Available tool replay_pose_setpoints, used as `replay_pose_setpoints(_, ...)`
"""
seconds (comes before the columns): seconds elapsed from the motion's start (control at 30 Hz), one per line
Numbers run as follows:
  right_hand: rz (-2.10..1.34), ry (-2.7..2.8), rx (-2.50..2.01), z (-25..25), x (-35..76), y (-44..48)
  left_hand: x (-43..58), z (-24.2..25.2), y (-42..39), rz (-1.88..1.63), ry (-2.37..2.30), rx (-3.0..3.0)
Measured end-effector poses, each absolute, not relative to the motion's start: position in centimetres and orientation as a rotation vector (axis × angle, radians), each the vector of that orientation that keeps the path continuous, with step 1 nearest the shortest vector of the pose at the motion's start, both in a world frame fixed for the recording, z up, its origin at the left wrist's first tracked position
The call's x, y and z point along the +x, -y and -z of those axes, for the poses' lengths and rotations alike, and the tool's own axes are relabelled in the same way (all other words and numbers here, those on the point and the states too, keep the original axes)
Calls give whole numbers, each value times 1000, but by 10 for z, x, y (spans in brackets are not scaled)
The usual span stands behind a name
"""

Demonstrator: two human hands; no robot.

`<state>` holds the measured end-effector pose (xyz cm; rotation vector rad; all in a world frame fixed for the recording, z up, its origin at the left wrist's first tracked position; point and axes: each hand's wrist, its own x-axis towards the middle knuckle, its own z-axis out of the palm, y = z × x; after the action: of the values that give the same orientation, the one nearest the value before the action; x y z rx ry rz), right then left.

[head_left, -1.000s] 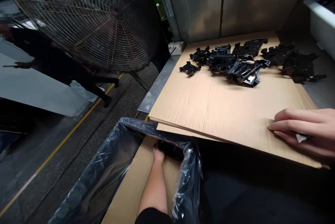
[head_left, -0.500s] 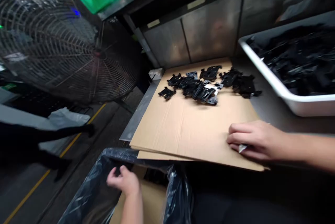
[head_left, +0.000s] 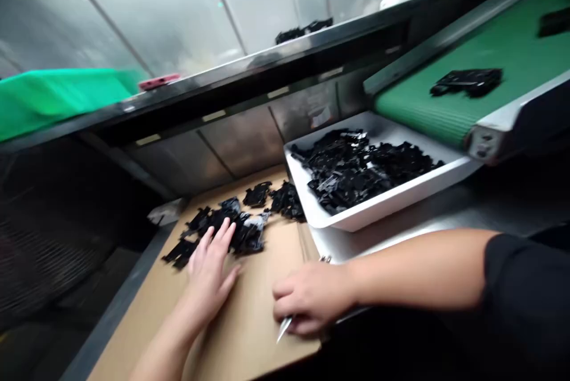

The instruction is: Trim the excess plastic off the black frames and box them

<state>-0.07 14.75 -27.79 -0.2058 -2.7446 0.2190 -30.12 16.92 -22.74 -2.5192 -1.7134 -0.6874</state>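
- Steel wall panels point(head_left: 133, 7) are rising behind a long metal shelf point(head_left: 267, 57), with a green bin point(head_left: 57, 96) and a few black parts point(head_left: 303, 31) sitting along it.
- Green conveyor belt point(head_left: 503, 31) is slanting in at upper right, carrying a black molded part point(head_left: 466, 81).
- White tray point(head_left: 401, 200) is standing just beside the cardboard sheet point(head_left: 249, 310), heaped with similar black pieces point(head_left: 351, 173).
- Black plastic parts point(head_left: 253, 194) are lying in a loose scatter across the far end of the cardboard sheet.
- Left hand point(head_left: 209, 274) is reaching flat onto the sheet, fingers spread open, fingertips at the near edge of the scatter.
- Right hand point(head_left: 312, 298) is resting at the sheet's near edge, fingers curled closed, gripping a pointed silver piece point(head_left: 283, 329).
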Motion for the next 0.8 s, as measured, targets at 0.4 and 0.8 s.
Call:
replay_pose_setpoints(0.4, -285, 2711, -211, 278, -9, -155, -289, 171, -202, 1059, 1956, -2444)
replay_pose_setpoints(0.8, -728, 2284, -378, 273, 3, -143, -248, 194, -119, 2548, 2522, -1645)
